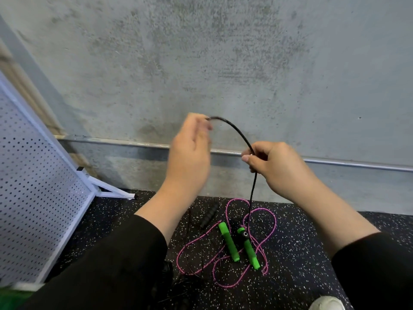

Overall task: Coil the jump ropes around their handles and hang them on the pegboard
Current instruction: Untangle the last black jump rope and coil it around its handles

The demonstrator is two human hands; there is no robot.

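A thin black jump rope [238, 132] arches between my two raised hands. My left hand [190, 151] pinches one part of it at the fingertips, blurred by motion. My right hand [271, 163] grips the rope where it bends down toward the floor. A black handle [209, 214] lies on the speckled mat below. Beside it a pink rope [269, 231] lies in loose loops with its two green handles [228, 241] [249, 248] side by side. The white pegboard [33, 175] stands tilted at the left.
A grey concrete wall with a metal rail [357, 165] runs across in front. The pegboard's white foot [114, 191] sticks out onto the black speckled mat [312, 253]. A white shoe tip [326, 303] shows at the bottom right.
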